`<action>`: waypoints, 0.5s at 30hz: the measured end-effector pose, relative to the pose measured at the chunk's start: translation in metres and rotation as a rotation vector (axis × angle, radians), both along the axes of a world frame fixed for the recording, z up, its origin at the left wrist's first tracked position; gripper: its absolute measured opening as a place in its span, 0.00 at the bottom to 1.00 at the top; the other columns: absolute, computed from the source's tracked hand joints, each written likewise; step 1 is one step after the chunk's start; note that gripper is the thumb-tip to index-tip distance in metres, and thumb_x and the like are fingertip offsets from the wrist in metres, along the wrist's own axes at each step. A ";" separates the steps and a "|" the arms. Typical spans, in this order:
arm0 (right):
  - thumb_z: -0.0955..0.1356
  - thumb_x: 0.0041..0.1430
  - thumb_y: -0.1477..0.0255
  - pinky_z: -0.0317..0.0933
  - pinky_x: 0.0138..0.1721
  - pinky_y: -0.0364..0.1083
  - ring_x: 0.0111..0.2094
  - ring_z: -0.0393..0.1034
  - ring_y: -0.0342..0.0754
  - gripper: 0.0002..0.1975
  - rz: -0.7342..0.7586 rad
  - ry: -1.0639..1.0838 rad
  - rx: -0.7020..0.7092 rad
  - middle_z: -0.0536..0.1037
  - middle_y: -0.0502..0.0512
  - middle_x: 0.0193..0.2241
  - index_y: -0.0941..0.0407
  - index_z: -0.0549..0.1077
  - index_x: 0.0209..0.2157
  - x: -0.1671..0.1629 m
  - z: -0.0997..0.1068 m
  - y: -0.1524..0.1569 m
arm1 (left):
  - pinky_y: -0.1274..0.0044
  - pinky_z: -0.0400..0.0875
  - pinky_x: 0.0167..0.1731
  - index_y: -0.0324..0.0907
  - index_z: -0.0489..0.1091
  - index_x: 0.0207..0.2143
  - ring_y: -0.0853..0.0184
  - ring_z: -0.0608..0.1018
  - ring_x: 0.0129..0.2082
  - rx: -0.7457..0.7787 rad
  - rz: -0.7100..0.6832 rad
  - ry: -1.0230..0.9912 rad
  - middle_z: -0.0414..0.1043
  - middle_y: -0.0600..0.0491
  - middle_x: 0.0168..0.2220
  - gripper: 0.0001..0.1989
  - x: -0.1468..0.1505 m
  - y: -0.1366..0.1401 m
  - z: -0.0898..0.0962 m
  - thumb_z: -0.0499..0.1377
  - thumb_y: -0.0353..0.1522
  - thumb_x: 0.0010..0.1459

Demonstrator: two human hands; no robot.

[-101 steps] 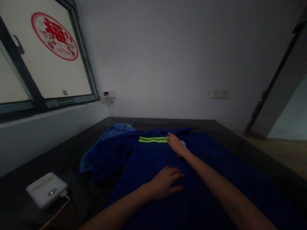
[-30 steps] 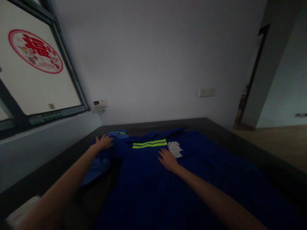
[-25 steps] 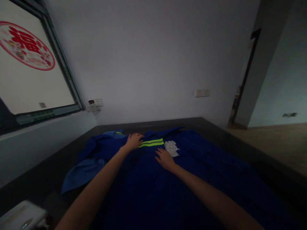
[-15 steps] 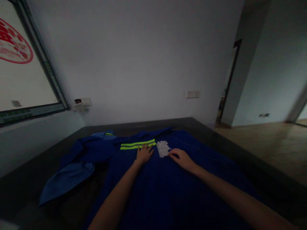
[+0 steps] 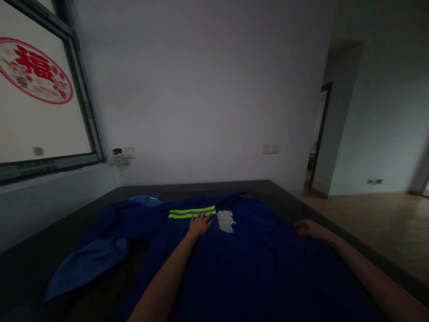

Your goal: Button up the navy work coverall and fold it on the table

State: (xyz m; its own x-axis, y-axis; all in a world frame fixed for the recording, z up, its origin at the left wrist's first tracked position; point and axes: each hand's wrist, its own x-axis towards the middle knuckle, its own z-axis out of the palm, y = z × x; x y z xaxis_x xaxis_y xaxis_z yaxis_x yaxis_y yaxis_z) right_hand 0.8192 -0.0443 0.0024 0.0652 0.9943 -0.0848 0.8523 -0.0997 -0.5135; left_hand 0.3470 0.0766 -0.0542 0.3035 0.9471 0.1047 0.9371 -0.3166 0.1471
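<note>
A blue work jacket (image 5: 234,259) lies spread across the dark counter (image 5: 83,214), with the left hand (image 5: 200,224) flat and open on it just below its yellow-green reflective stripe (image 5: 192,212) and beside a white patch (image 5: 225,220). The right hand (image 5: 310,228) rests well apart at the jacket's right edge; dim light hides whether its fingers are spread or pinching cloth. The fabric looks soft and creased, one sleeve (image 5: 87,264) crumpled to the left.

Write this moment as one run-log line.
left hand: flat on dark blue work jacket | right hand: on jacket's right edge | surface: dark table
</note>
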 end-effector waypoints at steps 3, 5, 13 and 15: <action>0.71 0.39 0.57 0.65 0.35 0.44 0.34 0.74 0.53 0.23 0.022 0.184 -0.126 0.80 0.59 0.32 0.59 0.77 0.35 -0.012 0.006 -0.003 | 0.52 0.41 0.58 0.56 0.49 0.62 0.55 0.45 0.65 -0.010 -0.019 0.013 0.43 0.54 0.66 0.27 -0.003 0.006 0.001 0.39 0.48 0.61; 0.71 0.38 0.53 0.66 0.34 0.44 0.34 0.74 0.53 0.26 0.068 0.292 -0.250 0.80 0.59 0.33 0.59 0.77 0.33 -0.018 0.012 -0.009 | 0.52 0.41 0.58 0.56 0.48 0.62 0.56 0.45 0.65 -0.020 -0.026 0.020 0.43 0.54 0.66 0.28 -0.005 0.009 0.002 0.38 0.49 0.61; 0.73 0.40 0.60 0.65 0.45 0.48 0.44 0.73 0.55 0.26 0.293 0.503 -0.248 0.79 0.59 0.39 0.58 0.76 0.42 -0.018 0.048 -0.073 | 0.53 0.42 0.58 0.55 0.51 0.61 0.56 0.46 0.65 -0.025 -0.019 -0.003 0.43 0.54 0.66 0.27 -0.007 0.011 0.004 0.40 0.48 0.61; 0.71 0.44 0.61 0.64 0.48 0.48 0.47 0.71 0.55 0.26 0.290 0.455 -0.122 0.77 0.58 0.43 0.56 0.74 0.46 -0.015 0.050 -0.092 | 0.53 0.43 0.58 0.54 0.53 0.61 0.56 0.48 0.65 -0.010 -0.010 -0.026 0.46 0.52 0.65 0.26 -0.006 0.008 0.005 0.42 0.46 0.61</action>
State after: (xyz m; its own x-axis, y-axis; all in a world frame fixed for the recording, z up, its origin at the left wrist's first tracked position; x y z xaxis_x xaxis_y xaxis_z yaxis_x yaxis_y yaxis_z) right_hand 0.8040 -0.1368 0.0526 -0.2799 0.9472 -0.1565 0.5488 0.0241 -0.8356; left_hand 0.3408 0.0848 -0.0494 0.3103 0.9450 0.1034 0.9298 -0.3244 0.1741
